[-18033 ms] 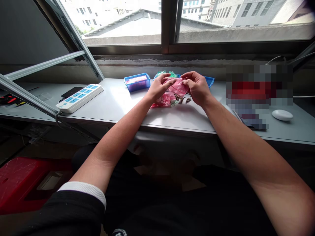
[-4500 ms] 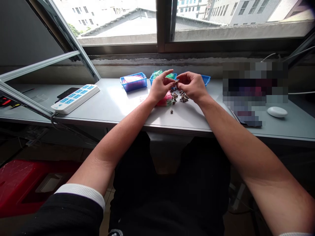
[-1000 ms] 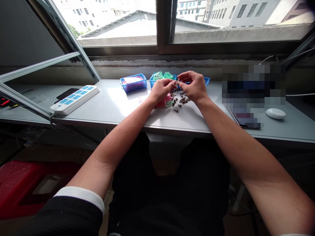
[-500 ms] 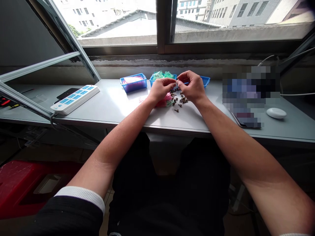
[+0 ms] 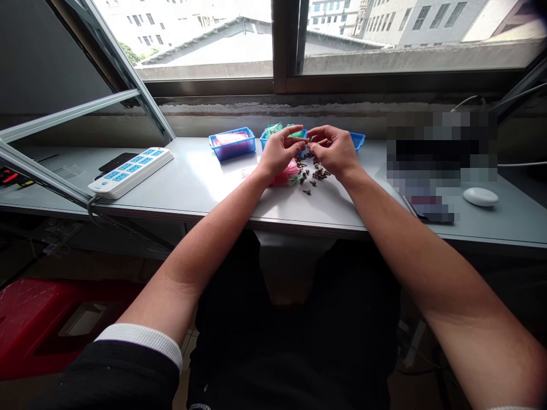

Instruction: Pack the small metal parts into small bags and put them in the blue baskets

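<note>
My left hand (image 5: 280, 149) and my right hand (image 5: 335, 149) meet fingertip to fingertip above the far part of the table. A tiny dark piece, resembling the loose screws below, shows at the fingertips of my right hand. My left thumb and fingers are bent together beside it; whatever they grip is too small to make out. Under the hands lie several dark bronze screws (image 5: 319, 172), with one screw (image 5: 306, 192) nearer the front edge. Pink plastic bags (image 5: 282, 179) with some green lie by my left wrist. Behind the hands, a blue tray (image 5: 261, 136) holds green bags.
At the left of it stands a blue tray (image 5: 233, 151) with pink bags. Another blue tray (image 5: 358, 142) is partly hidden behind my right hand. A white power strip (image 5: 130, 173) lies left, a white mouse (image 5: 481, 197) right. A window (image 5: 205, 45) is beyond the table.
My left index finger has lifted and straightened slightly. A small dark piece now shows between the fingertips. The trays and loose screws have stayed put.
</note>
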Motion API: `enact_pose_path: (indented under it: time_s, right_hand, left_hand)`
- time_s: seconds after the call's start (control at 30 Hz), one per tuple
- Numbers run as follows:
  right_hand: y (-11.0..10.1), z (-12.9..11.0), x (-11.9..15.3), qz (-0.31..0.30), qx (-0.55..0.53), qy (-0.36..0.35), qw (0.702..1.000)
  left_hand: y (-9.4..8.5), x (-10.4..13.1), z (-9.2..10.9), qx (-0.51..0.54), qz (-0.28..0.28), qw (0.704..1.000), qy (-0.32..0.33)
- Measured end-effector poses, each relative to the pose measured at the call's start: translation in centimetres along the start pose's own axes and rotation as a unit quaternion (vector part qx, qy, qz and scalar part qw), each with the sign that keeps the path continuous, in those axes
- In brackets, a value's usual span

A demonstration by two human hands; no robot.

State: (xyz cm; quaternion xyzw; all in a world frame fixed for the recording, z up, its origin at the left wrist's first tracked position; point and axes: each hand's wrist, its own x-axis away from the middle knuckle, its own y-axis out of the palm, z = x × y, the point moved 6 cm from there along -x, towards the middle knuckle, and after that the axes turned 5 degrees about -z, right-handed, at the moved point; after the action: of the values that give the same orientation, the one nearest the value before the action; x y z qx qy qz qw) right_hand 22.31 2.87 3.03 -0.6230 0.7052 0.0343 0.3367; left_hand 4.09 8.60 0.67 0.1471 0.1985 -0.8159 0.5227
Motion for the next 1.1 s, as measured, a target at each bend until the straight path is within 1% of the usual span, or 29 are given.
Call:
enact_pose_path:
  time_s: [0.13, 0.2, 0.27, 0.33, 0.4, 0.47, 0.6, 0.73, 0.8, 1.0, 1.1]
  right_hand:
    - [-0.3, 0.5, -0.3, 0.034, -0.030, 0.016, 0.999]
    - [-0.6, 0.6, -0.4, 0.054, -0.022, 0.005, 0.998]
    - [-0.9, 0.3, -0.4, 0.067, -0.010, -0.023, 0.997]
    - [-1.0, -0.2, -0.2, 0.065, 0.006, -0.049, 0.997]
    - [-0.9, -0.7, 0.1, 0.050, 0.024, -0.059, 0.997]
    - [-0.7, -1.1, 0.4, 0.030, 0.043, -0.061, 0.997]
    - [-0.2, -1.6, 0.7, 0.000, 0.067, -0.057, 0.996]
    - [-0.1, -1.3, 0.6, 0.002, 0.054, -0.047, 0.997]
    - [-0.2, -1.1, 0.5, 0.010, 0.049, -0.045, 0.998]
    - [-0.3, 0.1, 0.1, 0.010, 0.028, -0.023, 0.999]
    - [-0.2, 0.4, 0.1, 0.007, 0.011, -0.019, 1.000]
  left_hand:
    - [0.1, 0.6, 1.0, -0.020, 0.010, 1.000, -0.011]
    - [0.3, 0.9, 1.6, -0.035, 0.004, 0.999, -0.016]
    - [0.5, 1.2, 2.1, -0.047, -0.011, 0.999, -0.018]
    - [0.7, 1.4, 2.5, -0.052, -0.025, 0.998, -0.014]
    - [0.8, 1.5, 2.7, -0.051, -0.030, 0.998, -0.007]
    - [0.7, 1.3, 2.4, -0.049, -0.026, 0.998, -0.004]
    - [0.2, 0.7, 1.0, -0.027, -0.013, 0.999, -0.012]
    - [-0.5, 0.2, -0.1, -0.004, 0.013, 1.000, 0.001]
    - [-0.6, 0.2, -0.3, -0.016, 0.018, 1.000, 0.012]
    - [-0.3, 0.2, -0.2, -0.054, 0.003, 0.998, 0.045]
    - [-0.4, 0.2, -0.3, -0.040, 0.014, 0.998, 0.038]
